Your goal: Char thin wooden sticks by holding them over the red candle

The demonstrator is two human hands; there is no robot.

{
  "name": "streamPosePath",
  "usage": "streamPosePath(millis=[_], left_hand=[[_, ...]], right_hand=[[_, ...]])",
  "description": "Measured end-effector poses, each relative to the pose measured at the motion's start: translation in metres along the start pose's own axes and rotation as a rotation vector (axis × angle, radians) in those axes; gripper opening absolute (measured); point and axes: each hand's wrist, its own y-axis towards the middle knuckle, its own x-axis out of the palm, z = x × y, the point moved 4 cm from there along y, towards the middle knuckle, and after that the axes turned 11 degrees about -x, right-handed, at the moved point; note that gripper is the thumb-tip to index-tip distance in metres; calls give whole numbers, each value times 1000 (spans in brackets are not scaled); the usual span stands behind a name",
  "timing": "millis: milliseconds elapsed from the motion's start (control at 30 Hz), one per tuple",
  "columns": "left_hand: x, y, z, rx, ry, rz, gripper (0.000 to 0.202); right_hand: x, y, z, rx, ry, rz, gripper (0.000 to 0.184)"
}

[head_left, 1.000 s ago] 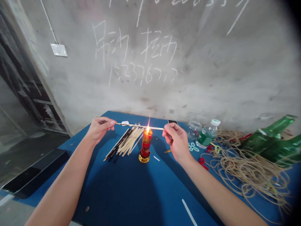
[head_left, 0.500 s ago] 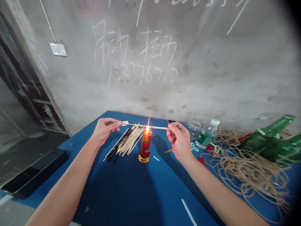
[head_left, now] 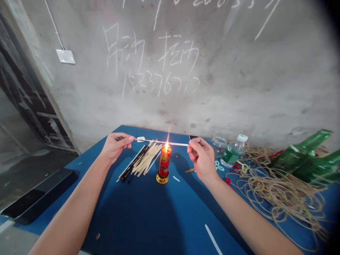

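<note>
Head cam above and behind left hand (head_left: 114, 147) and right hand (head_left: 203, 157), near them, facing forward-down, blue table (head_left: 138, 219) under the hands, grey wall (head_left: 225, 95) beyond.

On table (head_left: 132, 219): candle (head_left: 165, 161) at centre, pile of sticks (head_left: 145, 160) to its left, box (head_left: 45, 194) at left edge; rightward, jar (head_left: 219, 146), capped bottle (head_left: 233, 154), then cord (head_left: 287, 198) with paired bottles (head_left: 305, 152) beside it. Between left hand (head_left: 117, 147) and right hand (head_left: 203, 159), one thin stick (head_left: 180, 144) crossing at the flame (head_left: 166, 146), whether over or just behind it unclear. Wall (head_left: 239, 71) behind table.
</note>
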Motion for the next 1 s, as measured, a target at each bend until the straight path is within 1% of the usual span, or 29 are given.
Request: streamPosePath(millis=[300, 367, 500, 600, 800, 1000], left_hand=[[-8, 0, 6, 12, -35, 41, 20], [-9, 0, 7, 17, -36, 40, 20], [-15, 1, 6, 9, -63, 37, 20], [-19, 3, 4, 6, -80, 34, 20], [-21, 2, 6, 10, -100, 16, 21], [-24, 1, 8, 19, -116, 7, 20]], right_hand=[[2, 0, -1, -13, -44, -68, 22], [2, 1, 0, 3, -56, -89, 22], [1, 3, 2, 61, -85, -113, 29], [-1, 4, 2, 78, -124, -136, 29], [-4, 8, -1, 62, -189, -184, 28], [-5, 8, -3, 35, -222, -206, 29]])
